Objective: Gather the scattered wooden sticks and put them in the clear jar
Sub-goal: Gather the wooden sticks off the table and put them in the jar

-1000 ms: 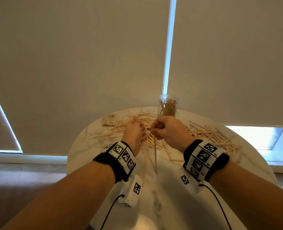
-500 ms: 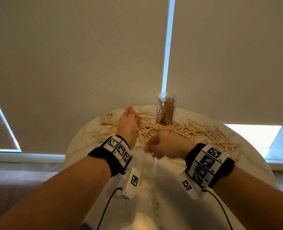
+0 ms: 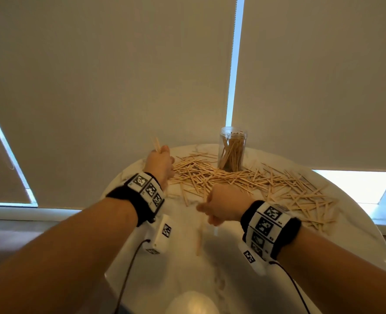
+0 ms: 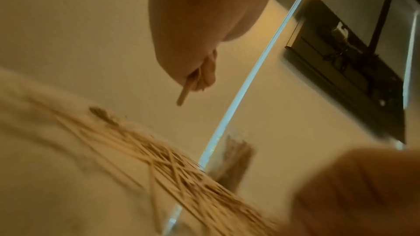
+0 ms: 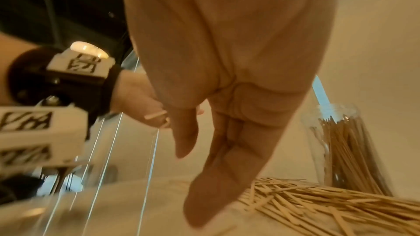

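Many thin wooden sticks [image 3: 232,177] lie strewn across the far half of the round white table [image 3: 232,268]. Behind them stands the clear jar [image 3: 232,150], upright and partly filled with sticks. My left hand [image 3: 161,162] is raised at the pile's left end and grips a small bundle of sticks [image 3: 157,143] whose ends poke up past the fist. The left wrist view shows a stick end [image 4: 183,96] protruding from that hand [image 4: 197,71]. My right hand [image 3: 210,209] hovers nearer me; its fingers [image 5: 204,177] hang relaxed above the sticks [image 5: 318,200] and hold nothing.
Closed roller blinds [image 3: 119,75] hang right behind the table, with a bright gap [image 3: 234,64] above the jar [image 5: 341,150]. The near half of the glossy tabletop shows a lamp reflection [image 3: 189,302]. A blurred stick-like streak [image 3: 200,234] shows below my right hand.
My hands have parted from in front of the jar. The left rose and moved left with its bundle. The right pulled back toward me and no longer holds sticks.
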